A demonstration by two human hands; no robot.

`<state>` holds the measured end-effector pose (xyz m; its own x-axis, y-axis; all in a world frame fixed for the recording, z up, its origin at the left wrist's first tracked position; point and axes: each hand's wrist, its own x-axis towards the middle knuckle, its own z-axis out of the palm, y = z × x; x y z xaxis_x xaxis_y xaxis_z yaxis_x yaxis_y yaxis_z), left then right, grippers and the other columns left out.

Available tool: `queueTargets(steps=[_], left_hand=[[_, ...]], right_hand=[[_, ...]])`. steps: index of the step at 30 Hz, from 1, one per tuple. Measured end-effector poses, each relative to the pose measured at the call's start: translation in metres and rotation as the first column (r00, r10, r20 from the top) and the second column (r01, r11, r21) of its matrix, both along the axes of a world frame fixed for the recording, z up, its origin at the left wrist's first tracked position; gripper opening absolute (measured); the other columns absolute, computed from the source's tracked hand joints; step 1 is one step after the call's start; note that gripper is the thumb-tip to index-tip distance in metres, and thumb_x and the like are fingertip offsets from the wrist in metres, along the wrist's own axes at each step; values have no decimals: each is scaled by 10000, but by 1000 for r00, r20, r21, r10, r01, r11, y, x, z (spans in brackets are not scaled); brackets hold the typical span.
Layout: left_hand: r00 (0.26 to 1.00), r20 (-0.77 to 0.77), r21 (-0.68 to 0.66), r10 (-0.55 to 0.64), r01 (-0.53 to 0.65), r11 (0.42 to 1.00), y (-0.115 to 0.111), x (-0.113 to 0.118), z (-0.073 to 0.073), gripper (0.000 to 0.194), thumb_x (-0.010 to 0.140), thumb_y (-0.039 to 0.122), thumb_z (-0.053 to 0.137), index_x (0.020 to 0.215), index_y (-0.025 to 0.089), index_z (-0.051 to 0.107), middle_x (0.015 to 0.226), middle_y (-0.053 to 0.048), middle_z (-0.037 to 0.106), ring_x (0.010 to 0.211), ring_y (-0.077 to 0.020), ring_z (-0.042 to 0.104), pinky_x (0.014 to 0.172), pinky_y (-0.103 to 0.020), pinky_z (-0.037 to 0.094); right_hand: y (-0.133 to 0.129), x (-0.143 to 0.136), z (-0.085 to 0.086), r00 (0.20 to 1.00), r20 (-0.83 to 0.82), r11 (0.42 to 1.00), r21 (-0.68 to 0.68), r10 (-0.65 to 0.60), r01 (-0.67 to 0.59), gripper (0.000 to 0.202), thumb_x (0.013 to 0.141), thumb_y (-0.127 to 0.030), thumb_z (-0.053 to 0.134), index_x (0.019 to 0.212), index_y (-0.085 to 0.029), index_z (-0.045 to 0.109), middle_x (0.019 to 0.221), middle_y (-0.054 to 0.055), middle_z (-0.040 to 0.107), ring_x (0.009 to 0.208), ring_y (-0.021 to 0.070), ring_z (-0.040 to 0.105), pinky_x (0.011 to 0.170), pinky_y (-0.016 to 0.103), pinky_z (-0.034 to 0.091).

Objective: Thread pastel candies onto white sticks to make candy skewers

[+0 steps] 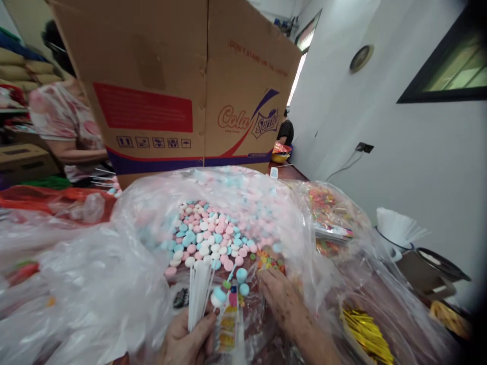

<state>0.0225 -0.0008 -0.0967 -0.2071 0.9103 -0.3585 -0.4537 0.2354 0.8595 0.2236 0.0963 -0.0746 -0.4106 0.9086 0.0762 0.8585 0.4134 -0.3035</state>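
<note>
My left hand (188, 337) is closed around a bunch of white sticks (199, 294). Against its fingertips leans a clear packet (227, 327) with yellow pieces inside and round blue, white and pink sweets at its top. My right hand (279, 296) has its fingers bent down and together at a small pile of colourful ring-shaped sweets (271, 257); its fingertips are hidden. Beyond both hands, a heap of pink, blue and white round sweets (207, 235) spills from a big clear plastic bag (243, 195). Two blue sweets (242, 281) lie between the hands.
A large cardboard box (160, 66) stands behind the bag. At right are a clear bag of wrapped sweets (327, 208), a tub of gold twist ties (367, 332), and a brown jug (428, 274). Crumpled plastic (99, 279) covers the left. A co-worker (66, 126) is beyond.
</note>
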Motion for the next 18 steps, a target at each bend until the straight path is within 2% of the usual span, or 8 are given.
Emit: queueTargets(steps=[3, 5, 11, 14, 18], left_hand=[[996, -71, -78, -58, 53, 996, -3, -3, 5, 504, 587, 610, 856, 686, 150, 677, 424, 21, 560, 322, -48, 275, 348, -189, 160], [992, -99, -74, -73, 66, 995, -4, -5, 8, 476, 629, 590, 832, 715, 150, 671, 421, 27, 551, 316, -46, 276, 349, -186, 122], [981, -136, -48, -137, 131, 990, -3, -9, 13, 436, 674, 561, 799, 700, 154, 646, 407, 40, 513, 304, -40, 284, 352, -188, 107], [976, -139, -25, -168, 166, 986, -2, -10, 12, 459, 679, 573, 791, 597, 162, 605, 350, 59, 417, 306, -44, 270, 348, -192, 124], [978, -131, -11, -159, 159, 987, -3, -9, 12, 475, 687, 572, 778, 553, 167, 569, 361, 53, 440, 309, -37, 258, 348, -183, 137]], right_hand=[[4, 8, 2, 988, -150, 999, -34, 33, -38, 230, 976, -159, 407, 934, -211, 627, 946, 43, 663, 866, 193, 625, 754, 284, 461], [6, 12, 2, 973, -227, 998, -44, 33, -44, 240, 986, -214, 389, 919, -205, 619, 930, 51, 661, 855, 204, 624, 753, 300, 466], [8, 16, 9, 939, -342, 1000, 15, 9, -4, 261, 960, -274, 396, 920, -198, 642, 927, 61, 674, 879, 225, 622, 793, 331, 474], [9, 17, 15, 942, -335, 997, 64, -7, 30, 265, 942, -263, 403, 922, -197, 659, 926, 70, 679, 883, 228, 628, 796, 333, 488], [9, 14, 22, 954, -298, 995, 102, 25, 6, 283, 940, -252, 390, 913, -197, 666, 960, 81, 680, 918, 230, 636, 856, 349, 496]])
